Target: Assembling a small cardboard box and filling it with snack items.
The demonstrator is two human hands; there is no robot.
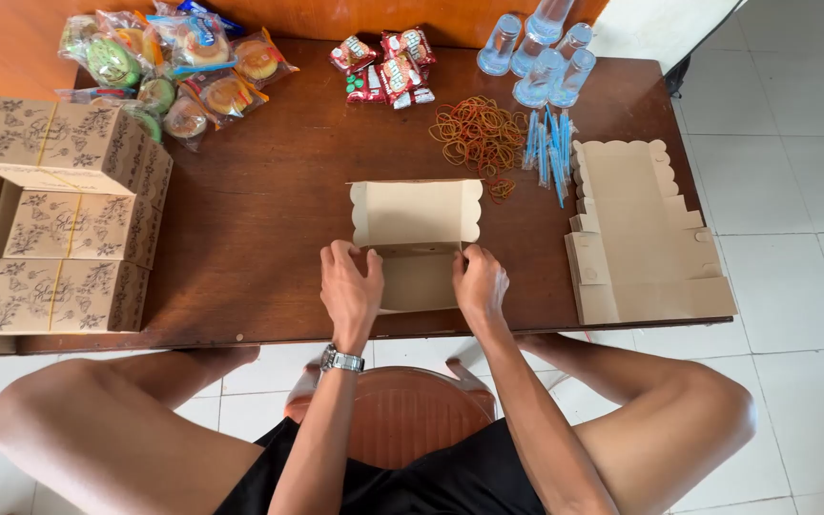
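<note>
A tan cardboard box point(417, 215) with a scalloped lid standing open lies at the middle of the brown table point(269, 219). My left hand point(350, 286) grips the box's left side, fingers curled over its wall. My right hand point(479, 283) holds the right side the same way. A wristwatch sits on my left wrist. The box's inside looks bare.
A pile of flat unfolded box blanks point(641, 238) lies at the right. Closed printed boxes point(73, 219) are stacked at the left. Wrapped pastries point(174, 67), red snack packets point(383, 67), rubber bands point(477, 133), blue straws point(547, 148) and water cups point(541, 48) line the far edge.
</note>
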